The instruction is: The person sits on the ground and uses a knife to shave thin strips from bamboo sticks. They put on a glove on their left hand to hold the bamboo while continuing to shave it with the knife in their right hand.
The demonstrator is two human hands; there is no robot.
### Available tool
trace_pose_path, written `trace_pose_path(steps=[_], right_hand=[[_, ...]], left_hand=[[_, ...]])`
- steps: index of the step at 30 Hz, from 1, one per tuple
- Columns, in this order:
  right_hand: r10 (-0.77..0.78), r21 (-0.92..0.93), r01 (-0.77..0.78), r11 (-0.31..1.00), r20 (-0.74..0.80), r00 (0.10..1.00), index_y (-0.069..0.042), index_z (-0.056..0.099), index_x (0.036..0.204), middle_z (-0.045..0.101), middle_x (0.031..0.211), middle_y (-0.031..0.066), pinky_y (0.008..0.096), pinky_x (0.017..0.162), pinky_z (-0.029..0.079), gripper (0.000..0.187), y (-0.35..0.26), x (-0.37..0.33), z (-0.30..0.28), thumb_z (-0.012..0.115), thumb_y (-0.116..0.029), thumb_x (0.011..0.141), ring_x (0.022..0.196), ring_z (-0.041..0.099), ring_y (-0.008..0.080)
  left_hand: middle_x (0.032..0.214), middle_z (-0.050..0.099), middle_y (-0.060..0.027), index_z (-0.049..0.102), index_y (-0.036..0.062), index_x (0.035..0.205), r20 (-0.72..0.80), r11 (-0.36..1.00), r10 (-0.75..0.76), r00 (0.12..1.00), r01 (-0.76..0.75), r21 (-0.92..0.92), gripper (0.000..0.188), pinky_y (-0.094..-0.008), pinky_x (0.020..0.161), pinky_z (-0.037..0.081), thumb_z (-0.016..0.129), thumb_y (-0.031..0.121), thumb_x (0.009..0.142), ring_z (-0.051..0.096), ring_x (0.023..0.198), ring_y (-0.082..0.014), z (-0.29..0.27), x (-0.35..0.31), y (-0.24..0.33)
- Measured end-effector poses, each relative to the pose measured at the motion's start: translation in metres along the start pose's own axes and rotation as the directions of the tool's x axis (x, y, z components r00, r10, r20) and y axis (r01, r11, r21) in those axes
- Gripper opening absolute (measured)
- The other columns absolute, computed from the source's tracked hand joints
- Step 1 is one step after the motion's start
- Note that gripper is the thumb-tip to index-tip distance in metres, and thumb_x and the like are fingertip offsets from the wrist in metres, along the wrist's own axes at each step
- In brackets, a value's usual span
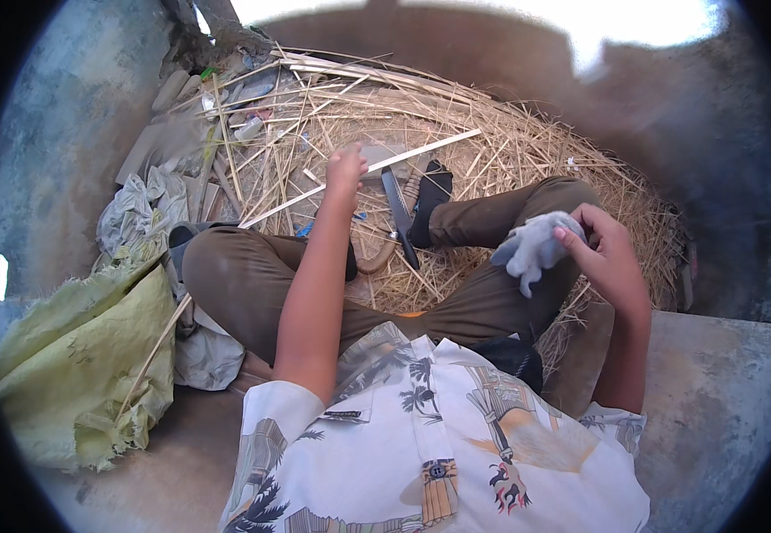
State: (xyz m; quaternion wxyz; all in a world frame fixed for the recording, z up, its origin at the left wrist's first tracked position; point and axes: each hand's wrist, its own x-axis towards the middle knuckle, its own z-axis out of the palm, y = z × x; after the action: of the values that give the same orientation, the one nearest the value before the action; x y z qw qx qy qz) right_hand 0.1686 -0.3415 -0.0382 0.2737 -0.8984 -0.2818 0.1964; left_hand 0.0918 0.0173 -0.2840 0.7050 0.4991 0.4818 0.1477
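My left hand [346, 171] is closed over the straw-covered ground in front of my crossed legs. A long pale split strip [425, 148], which looks like bamboo, runs through or just under its fingers. My right hand [600, 242] pinches a limp grey cloth glove [536, 249] above my right knee. Between my feet lies a long dark blade [399, 213], its cutting side not clear. Beside it is a curved brown piece [378, 259], partly hidden; I cannot tell whether the two are joined.
Loose straw and thin strips [492, 151] cover the ground ahead. A yellow-green woven sack [92, 355] and grey cloth [141, 209] lie on my left. Rubble and scraps [247, 111] gather at the far left. Walls [74, 151] stand at both sides.
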Motion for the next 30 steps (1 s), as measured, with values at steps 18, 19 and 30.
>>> trace_pose_path(steps=[18,19,30], right_hand=[[-0.187,0.8,0.039,0.598,0.092,0.978,0.009,0.054,0.12,0.066,0.088,0.0076,0.0212,0.06,0.052,0.049,-0.08,0.09,0.088,0.075,-0.023,0.09,0.07,0.063,0.0086],[-0.22,0.776,0.098,0.623,0.053,0.974,0.01,0.053,0.121,0.066,0.089,0.0074,0.0212,0.062,0.052,0.051,-0.076,0.087,0.092,0.076,-0.022,0.089,0.072,0.063,0.0085],[-0.22,0.617,0.226,0.754,-0.088,0.972,0.004,0.063,0.111,0.066,0.083,0.0007,0.0213,0.063,0.05,0.029,-0.058,0.084,0.107,0.074,-0.011,0.088,0.073,0.06,0.0049]], left_hand=[[0.09,0.071,-0.0104,0.063,-0.0002,0.117,0.471,0.57,0.683,0.559,-0.81,0.135,0.043,-0.0301,0.073,0.05,0.079,0.022,0.083,0.068,0.084,-0.017,0.014,-0.18,0.073],[0.09,0.071,-0.0101,0.065,0.0,0.116,0.517,0.624,0.596,0.614,-0.76,0.183,0.039,-0.0294,0.072,0.05,0.077,0.022,0.086,0.067,0.083,-0.0147,0.009,-0.19,0.085],[0.081,0.072,-0.0073,0.07,0.0006,0.112,0.516,0.675,0.584,0.627,-0.728,0.12,0.023,-0.0272,0.064,0.05,0.063,0.015,0.096,0.063,0.069,-0.0074,0.02,-0.17,0.063]])
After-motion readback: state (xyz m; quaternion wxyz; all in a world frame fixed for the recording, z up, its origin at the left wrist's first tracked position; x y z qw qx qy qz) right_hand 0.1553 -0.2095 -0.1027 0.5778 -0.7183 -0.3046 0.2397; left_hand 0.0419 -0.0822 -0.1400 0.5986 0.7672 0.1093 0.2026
